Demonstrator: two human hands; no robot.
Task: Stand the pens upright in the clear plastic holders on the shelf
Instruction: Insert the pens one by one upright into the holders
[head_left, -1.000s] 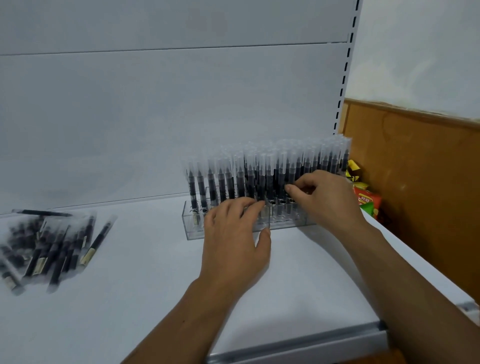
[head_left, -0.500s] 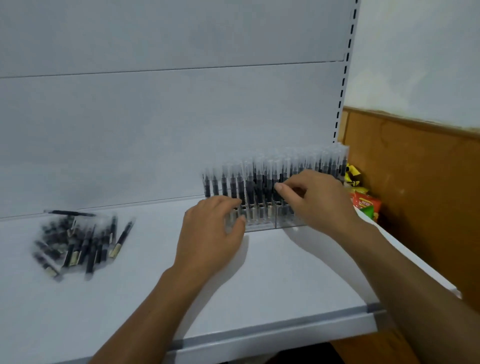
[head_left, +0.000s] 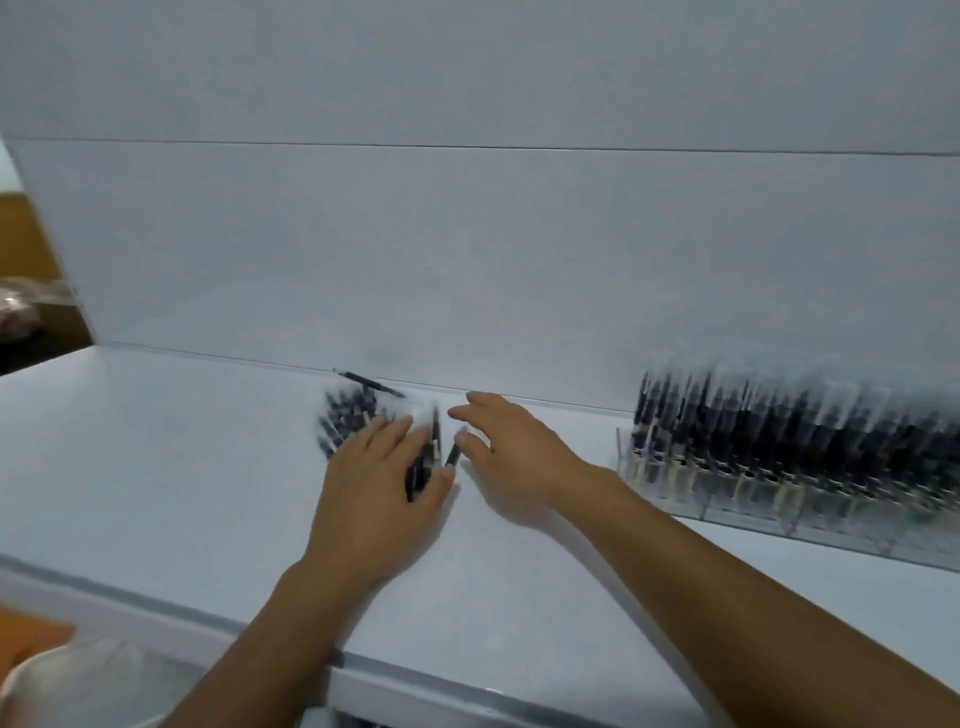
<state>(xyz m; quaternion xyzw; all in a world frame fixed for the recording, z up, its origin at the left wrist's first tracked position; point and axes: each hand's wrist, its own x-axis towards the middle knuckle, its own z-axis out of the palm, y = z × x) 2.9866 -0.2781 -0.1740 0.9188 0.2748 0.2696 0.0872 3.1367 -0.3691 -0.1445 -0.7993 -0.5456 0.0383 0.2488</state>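
pens (head_left: 349, 415): lay heaped flat, long axes pointing away, under nearer left hand (head_left: 379, 488), spread, grasp unclear; right hand (head_left: 519, 460) alongside, spread, empty.

White shelf (head_left: 156, 467), flat, with a grey strip (head_left: 156, 605) along its front edge.

Middle of the surface, near the back edge: heap of loose pens (head_left: 345, 415), dark-barrelled, lying flat and crisscrossed; blurred, count unclear. One single pen (head_left: 369, 383) lies alone just behind the heap, against the back edge. A stray pen (head_left: 453, 453) lies just right of the heap, angled toward the front edge.

Right end, near the back edge: clear plastic holders (head_left: 779, 499) in a row, packed with upright pens (head_left: 753, 431).
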